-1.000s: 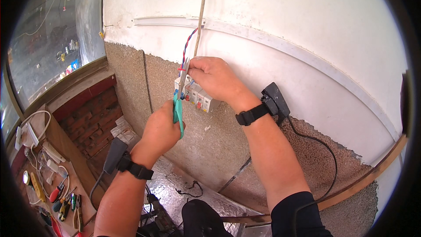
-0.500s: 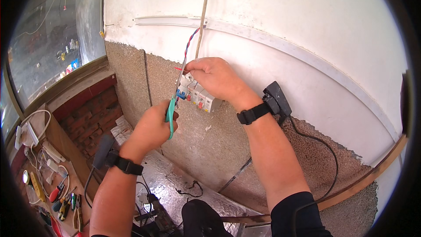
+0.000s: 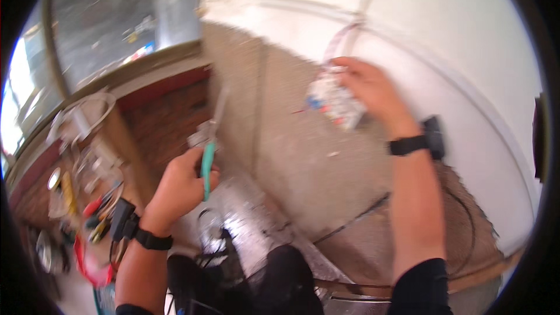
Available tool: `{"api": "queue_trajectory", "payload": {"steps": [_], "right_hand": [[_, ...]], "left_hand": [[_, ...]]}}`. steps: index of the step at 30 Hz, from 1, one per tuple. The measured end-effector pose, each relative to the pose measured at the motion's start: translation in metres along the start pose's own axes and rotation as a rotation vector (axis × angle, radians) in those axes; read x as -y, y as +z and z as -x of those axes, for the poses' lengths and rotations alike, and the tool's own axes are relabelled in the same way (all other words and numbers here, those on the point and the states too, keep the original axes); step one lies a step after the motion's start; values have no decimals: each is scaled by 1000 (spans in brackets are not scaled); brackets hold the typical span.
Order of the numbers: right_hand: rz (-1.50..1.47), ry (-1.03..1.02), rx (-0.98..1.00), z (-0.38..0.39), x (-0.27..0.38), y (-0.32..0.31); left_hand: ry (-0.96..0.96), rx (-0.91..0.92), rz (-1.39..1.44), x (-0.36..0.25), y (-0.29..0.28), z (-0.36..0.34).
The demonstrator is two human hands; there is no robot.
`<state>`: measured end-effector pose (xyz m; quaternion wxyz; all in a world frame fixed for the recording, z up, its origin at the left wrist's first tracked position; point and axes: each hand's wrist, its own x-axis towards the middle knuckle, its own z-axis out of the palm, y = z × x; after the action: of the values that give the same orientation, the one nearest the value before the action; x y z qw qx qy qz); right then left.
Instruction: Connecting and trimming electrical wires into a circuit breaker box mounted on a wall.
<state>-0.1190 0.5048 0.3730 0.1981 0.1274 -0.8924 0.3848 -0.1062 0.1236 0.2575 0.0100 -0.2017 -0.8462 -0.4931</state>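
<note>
While one hand [image 3: 178, 182] holds scissors [image 3: 207, 162], another [image 3: 376, 94] is at one breaker row [image 3: 333, 102].

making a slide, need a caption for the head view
Teal-handled scissors in the left hand, the right hand at a white breaker block by the wall.

Head-worn fisheye view, looking down and forward, fingers [image 3: 354, 66] near, wall [image 3: 475, 64] just beyond
</note>
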Motion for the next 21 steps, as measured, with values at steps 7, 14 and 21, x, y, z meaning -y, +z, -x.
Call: {"api": "queue_trajectory", "payload": {"steps": [7,14,21], "right_hand": [[96,67,-219,12,-2,-11],[308,-17,-537,21,-18,-19],[431,-181,-493,32,25,23]], "left_hand": [[-297,-22,-476,83,-99,136],[-533,-149,-831,130,-179,224],[-600,-157,-884,164,-179,221]]}}
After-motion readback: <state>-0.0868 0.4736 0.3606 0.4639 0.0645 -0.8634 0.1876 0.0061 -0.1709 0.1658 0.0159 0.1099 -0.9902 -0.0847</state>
